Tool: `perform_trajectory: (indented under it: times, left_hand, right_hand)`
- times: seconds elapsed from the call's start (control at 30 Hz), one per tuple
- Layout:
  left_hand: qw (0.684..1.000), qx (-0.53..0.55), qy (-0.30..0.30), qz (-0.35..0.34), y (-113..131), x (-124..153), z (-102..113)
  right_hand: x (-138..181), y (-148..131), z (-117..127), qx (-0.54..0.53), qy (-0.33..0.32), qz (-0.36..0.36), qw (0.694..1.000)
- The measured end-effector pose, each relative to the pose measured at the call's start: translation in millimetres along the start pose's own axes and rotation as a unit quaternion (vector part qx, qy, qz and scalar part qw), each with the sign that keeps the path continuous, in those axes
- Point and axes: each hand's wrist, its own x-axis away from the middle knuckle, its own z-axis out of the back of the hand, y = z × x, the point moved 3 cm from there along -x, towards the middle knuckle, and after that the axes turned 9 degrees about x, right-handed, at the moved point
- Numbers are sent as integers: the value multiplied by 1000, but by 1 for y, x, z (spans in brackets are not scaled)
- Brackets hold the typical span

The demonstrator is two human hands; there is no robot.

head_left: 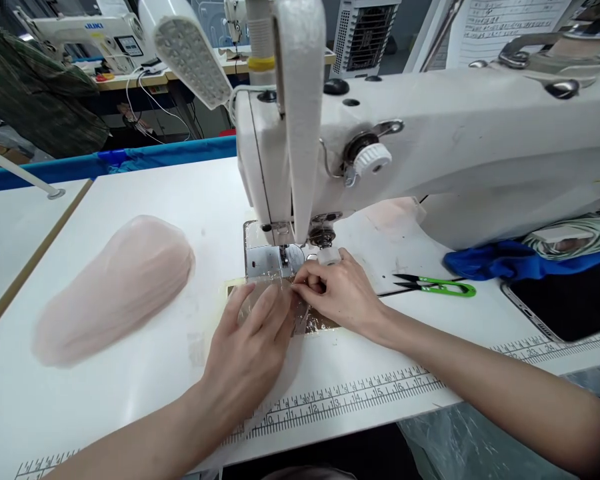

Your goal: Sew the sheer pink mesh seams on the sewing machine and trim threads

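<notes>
My left hand (255, 340) lies palm down with its fingers spread on a thin see-through piece of fabric (300, 323), just in front of the sewing machine's presser foot (283, 257). Thumb and forefinger of my right hand (340, 290) are pinched together at this fabric's edge, right beside the left fingertips. The white sewing machine (430, 133) stands over both hands, and its metal needle plate (260, 260) shows behind them. Much of the fabric is hidden under my fingers. To the left lies a loose, folded heap of pale pink sheer fabric (120, 293).
Green-handled thread snips (445, 287) lie right of my right hand, near a phone (570, 300) and a blue cloth (505, 261). A ruler strip (350, 400) runs along the front edge. A lamp (187, 57) hangs upper left; a person (30, 87) is beyond the table.
</notes>
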Motion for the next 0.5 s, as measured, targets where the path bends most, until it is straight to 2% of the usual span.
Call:
perform_trajectory:
  times: [0.13,0.27,0.5]
  left_hand:
    - [1000,-10,-23,3,0,-1,0]
    - [1000,5,-8,16,-7,-6,-2]
    - [999,17,9,45,-12,-5,-10]
  right_hand:
    - [1,4,0,42,32,41,998]
    - [10,0,6,67,85,138,985]
    - [19,-6,9,170,83,190,963]
